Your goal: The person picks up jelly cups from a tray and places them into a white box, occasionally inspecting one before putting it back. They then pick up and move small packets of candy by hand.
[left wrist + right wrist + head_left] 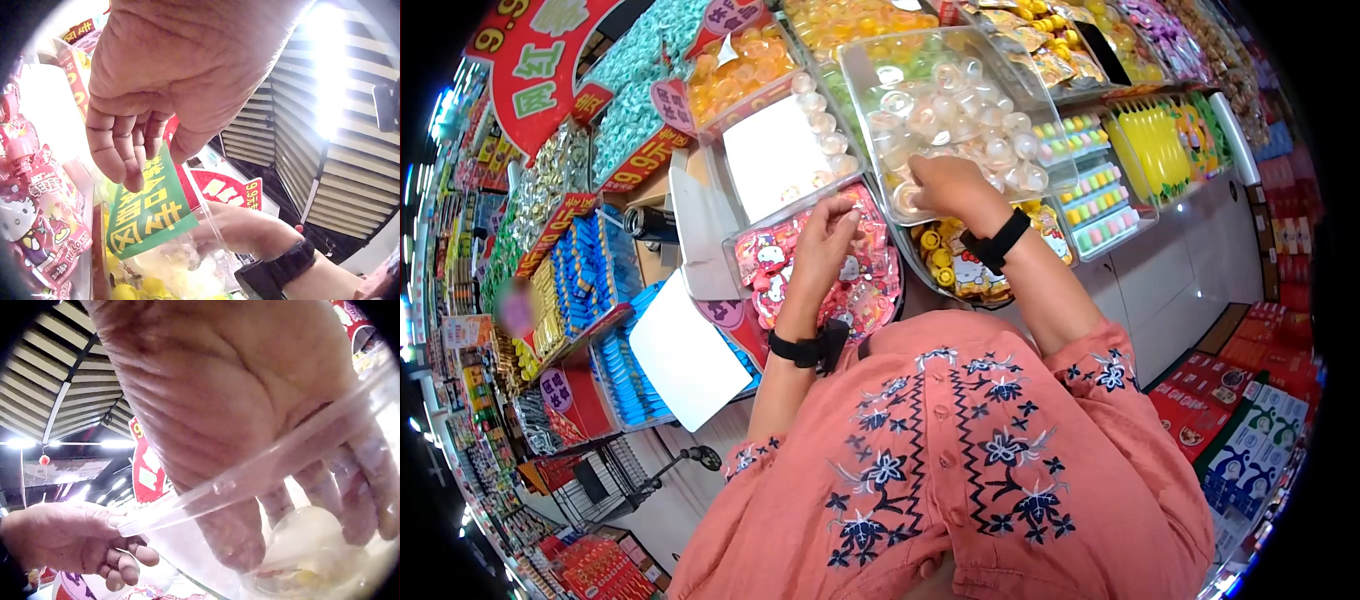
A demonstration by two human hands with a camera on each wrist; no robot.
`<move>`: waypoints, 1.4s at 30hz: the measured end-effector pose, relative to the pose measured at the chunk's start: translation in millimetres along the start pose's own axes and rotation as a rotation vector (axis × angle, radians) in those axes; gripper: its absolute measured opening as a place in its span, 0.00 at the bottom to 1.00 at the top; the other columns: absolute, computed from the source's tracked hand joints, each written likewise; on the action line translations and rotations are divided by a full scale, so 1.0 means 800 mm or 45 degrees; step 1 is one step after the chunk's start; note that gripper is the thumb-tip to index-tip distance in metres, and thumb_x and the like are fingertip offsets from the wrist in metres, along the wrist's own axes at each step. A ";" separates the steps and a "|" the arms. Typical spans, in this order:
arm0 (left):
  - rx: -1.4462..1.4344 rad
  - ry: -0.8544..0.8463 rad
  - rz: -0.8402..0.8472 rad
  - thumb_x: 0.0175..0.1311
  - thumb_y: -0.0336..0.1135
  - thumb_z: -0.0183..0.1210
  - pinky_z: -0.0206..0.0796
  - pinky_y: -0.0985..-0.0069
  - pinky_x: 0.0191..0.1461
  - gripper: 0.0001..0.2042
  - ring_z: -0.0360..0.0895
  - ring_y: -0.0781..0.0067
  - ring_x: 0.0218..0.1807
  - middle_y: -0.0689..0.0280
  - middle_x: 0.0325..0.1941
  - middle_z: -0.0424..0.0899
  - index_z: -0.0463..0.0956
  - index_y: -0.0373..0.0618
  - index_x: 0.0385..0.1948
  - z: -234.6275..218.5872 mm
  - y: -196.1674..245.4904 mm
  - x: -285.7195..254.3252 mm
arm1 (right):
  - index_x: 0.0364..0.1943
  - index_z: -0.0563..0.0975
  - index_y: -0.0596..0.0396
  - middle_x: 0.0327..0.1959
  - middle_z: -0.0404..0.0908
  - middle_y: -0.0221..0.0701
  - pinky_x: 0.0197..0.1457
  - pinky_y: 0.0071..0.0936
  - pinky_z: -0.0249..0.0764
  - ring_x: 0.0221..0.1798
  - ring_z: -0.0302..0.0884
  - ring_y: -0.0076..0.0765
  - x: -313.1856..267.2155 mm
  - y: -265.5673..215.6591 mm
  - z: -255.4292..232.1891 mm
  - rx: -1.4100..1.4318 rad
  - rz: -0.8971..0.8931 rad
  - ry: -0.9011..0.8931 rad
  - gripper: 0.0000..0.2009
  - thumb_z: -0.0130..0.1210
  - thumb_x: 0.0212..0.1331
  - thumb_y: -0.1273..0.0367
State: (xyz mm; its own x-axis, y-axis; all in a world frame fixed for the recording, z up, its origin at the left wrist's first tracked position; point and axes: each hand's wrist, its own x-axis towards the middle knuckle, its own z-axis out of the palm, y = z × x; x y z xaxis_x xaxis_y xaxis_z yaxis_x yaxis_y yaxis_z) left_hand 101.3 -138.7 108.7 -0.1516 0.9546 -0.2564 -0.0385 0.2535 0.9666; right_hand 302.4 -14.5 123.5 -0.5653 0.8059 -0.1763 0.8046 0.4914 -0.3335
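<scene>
The right hand [953, 187] reaches inside a clear tub [269, 456], its thumb and fingers standing around a round cup [306, 534]; whether they pinch it I cannot tell. More pale cups [998, 152] lie heaped just beyond that hand, and the tub's rim crosses in front of its palm. The left hand [824, 240] hangs with fingers loosely bent, gripping nothing, just outside the tub; contact with the rim is unclear. Beneath it are pink packets [775, 255], and just beyond it a white sheet [773, 160]. Yellow packets [950, 262] sit nearer the body than the right hand, pastel trays [1100, 210] to its right.
</scene>
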 end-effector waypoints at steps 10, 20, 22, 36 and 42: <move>-0.118 -0.079 -0.007 0.71 0.37 0.56 0.74 0.77 0.44 0.16 0.79 0.75 0.43 0.63 0.48 0.80 0.71 0.37 0.54 -0.003 0.034 0.001 | 0.44 0.76 0.54 0.39 0.82 0.32 0.36 0.27 0.82 0.34 0.81 0.30 -0.007 0.028 -0.040 2.139 0.185 -0.145 0.12 0.50 0.70 0.61; -0.220 -0.156 0.163 0.72 0.36 0.55 0.71 0.80 0.44 0.17 0.80 0.76 0.44 0.61 0.51 0.81 0.70 0.37 0.57 0.027 0.098 -0.004 | 0.53 0.73 0.57 0.43 0.82 0.38 0.37 0.35 0.81 0.38 0.82 0.36 -0.003 0.009 -0.021 2.584 -0.169 -0.531 0.16 0.41 0.76 0.60; -0.208 -0.146 0.159 0.72 0.36 0.55 0.71 0.80 0.44 0.17 0.80 0.76 0.44 0.62 0.51 0.80 0.70 0.37 0.57 0.027 0.099 -0.005 | 0.53 0.73 0.57 0.43 0.82 0.37 0.37 0.35 0.82 0.38 0.83 0.35 -0.002 0.008 -0.019 2.573 -0.186 -0.518 0.16 0.42 0.76 0.60; -0.120 -0.119 0.300 0.66 0.34 0.63 0.69 0.83 0.44 0.23 0.76 0.81 0.45 0.63 0.56 0.73 0.67 0.38 0.60 0.021 0.092 -0.003 | 0.52 0.72 0.57 0.44 0.81 0.37 0.39 0.35 0.84 0.39 0.83 0.35 0.008 -0.010 -0.021 2.462 -0.173 -0.484 0.14 0.43 0.75 0.61; 0.258 -0.011 0.465 0.59 0.33 0.68 0.71 0.78 0.46 0.29 0.78 0.77 0.41 0.57 0.54 0.72 0.65 0.34 0.61 0.020 0.100 0.003 | 0.54 0.72 0.58 0.44 0.81 0.37 0.41 0.33 0.84 0.39 0.83 0.33 0.008 -0.031 -0.025 2.409 -0.074 -0.368 0.16 0.45 0.74 0.60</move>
State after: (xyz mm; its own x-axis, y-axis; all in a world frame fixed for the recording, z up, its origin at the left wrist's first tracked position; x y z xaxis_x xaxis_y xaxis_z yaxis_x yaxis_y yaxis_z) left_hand 113.9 -113.4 185.4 -0.1111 0.9885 0.1025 0.2118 -0.0772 0.9743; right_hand 282.6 -15.0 148.9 -0.7492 0.6348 -0.1893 -0.3209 -0.5979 -0.7345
